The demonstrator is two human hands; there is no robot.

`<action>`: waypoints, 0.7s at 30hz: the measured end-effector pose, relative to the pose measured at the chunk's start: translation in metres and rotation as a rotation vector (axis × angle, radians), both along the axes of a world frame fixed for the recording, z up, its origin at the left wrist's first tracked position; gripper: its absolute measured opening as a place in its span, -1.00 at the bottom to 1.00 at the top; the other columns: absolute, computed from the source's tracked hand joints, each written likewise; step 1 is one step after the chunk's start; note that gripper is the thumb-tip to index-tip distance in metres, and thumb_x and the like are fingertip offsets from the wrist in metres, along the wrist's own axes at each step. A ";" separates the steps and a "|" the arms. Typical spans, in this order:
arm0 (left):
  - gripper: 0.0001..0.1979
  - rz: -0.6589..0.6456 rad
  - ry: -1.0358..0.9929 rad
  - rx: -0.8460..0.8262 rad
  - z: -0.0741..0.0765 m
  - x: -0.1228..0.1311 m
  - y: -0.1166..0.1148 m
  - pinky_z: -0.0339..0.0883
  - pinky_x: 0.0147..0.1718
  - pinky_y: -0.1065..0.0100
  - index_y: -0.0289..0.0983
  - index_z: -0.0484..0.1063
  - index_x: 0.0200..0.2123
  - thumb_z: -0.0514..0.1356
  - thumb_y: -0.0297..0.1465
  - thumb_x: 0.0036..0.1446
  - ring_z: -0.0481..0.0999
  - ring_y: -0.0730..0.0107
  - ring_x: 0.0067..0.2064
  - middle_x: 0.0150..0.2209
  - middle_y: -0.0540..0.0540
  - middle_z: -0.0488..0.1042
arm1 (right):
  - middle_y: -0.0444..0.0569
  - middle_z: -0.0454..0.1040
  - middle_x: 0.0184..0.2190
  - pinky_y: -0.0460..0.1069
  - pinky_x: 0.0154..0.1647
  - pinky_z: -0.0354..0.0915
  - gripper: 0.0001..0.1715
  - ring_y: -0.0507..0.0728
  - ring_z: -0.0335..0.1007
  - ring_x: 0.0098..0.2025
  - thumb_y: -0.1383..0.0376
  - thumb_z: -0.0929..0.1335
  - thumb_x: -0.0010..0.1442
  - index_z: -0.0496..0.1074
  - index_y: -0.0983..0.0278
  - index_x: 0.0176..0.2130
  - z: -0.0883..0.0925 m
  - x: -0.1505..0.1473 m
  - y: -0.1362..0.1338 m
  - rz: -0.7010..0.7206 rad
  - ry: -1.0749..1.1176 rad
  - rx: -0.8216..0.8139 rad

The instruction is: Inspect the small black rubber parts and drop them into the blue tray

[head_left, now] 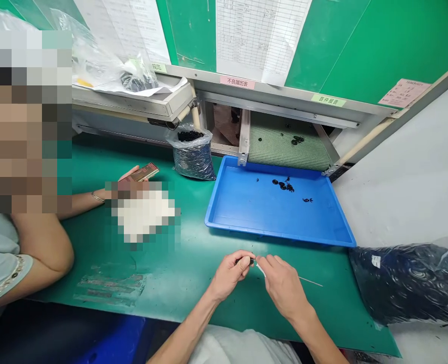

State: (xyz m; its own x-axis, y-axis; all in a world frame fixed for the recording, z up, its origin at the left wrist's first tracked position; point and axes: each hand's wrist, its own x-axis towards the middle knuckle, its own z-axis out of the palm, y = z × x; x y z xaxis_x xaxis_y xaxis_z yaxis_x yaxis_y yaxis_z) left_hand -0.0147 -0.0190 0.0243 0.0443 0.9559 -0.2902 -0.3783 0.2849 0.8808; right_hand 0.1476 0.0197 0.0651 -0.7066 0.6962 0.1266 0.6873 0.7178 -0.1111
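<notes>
Blue plastic makes up one tray (242,215), flanked by two bags of dark contents: an upright bag (193,159) on its left, a slumped bag (409,285) on its right. Above the green table (186,273), nearer us than the tray, our left hand (229,273) pinches one small black part (252,261), too hidden to tell its direction. Our right hand (284,285), knuckles up, curls around one thin rod (310,281), its long axis sideways, the right end slanting toward us.
</notes>
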 end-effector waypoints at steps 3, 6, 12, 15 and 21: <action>-0.58 0.045 0.024 0.042 -0.007 0.001 0.001 -0.15 -0.59 0.42 -0.35 0.42 -0.23 0.17 -0.09 0.07 -0.01 0.61 -0.59 -0.65 0.16 0.09 | -0.12 0.40 -0.45 -0.02 -0.45 0.07 -0.64 0.10 0.33 -0.42 0.57 0.16 0.16 0.36 0.23 -0.18 -0.011 -0.009 -0.006 -0.068 0.053 -0.012; -0.59 0.130 0.045 0.046 -0.015 0.005 0.003 -0.09 -0.58 0.42 -0.34 0.42 -0.23 0.18 -0.09 0.05 0.04 0.59 -0.58 -0.63 0.14 0.11 | -0.08 0.45 -0.40 -0.03 -0.46 0.08 -0.63 0.10 0.39 -0.40 0.55 0.14 0.19 0.36 0.26 -0.12 -0.020 -0.018 -0.011 -0.164 0.113 -0.118; -0.58 0.155 0.184 0.075 -0.031 0.009 0.007 0.09 -0.50 0.41 -0.27 0.37 -0.04 0.17 -0.15 0.10 0.20 0.54 -0.50 -0.46 0.05 0.32 | -0.13 0.46 -0.51 -0.07 -0.48 0.08 -0.71 0.06 0.36 -0.49 0.45 0.14 0.25 0.39 0.24 -0.22 -0.033 -0.023 -0.008 -0.383 0.274 -0.501; -0.58 0.114 0.163 0.003 -0.033 0.008 0.010 -0.02 -0.56 0.44 -0.32 0.43 -0.15 0.16 -0.10 0.09 0.09 0.57 -0.55 -0.60 0.12 0.17 | -0.06 0.49 -0.42 -0.06 -0.40 0.16 -0.70 0.08 0.39 -0.41 0.42 0.13 0.25 0.40 0.27 -0.21 -0.044 -0.015 -0.002 -0.401 0.395 -0.529; -0.58 0.151 -0.239 -0.180 -0.026 0.016 0.016 -0.15 -0.69 0.57 -0.37 0.42 -0.25 0.27 -0.12 -0.02 0.03 0.68 -0.58 -0.51 0.07 0.23 | -0.08 0.50 -0.24 -0.07 -0.16 0.25 -0.69 0.06 0.39 -0.21 0.44 0.20 0.16 0.43 0.24 -0.17 -0.044 -0.008 0.003 -0.366 0.697 -0.595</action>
State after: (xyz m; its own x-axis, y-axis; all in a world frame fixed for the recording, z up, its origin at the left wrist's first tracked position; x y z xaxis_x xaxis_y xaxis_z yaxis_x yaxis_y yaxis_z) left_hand 0.0011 -0.0030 -0.0013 -0.0068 0.8912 -0.4535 -0.6178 0.3529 0.7027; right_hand 0.1397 0.0223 0.0206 -0.3349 0.9422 -0.0089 0.4991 0.1693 -0.8499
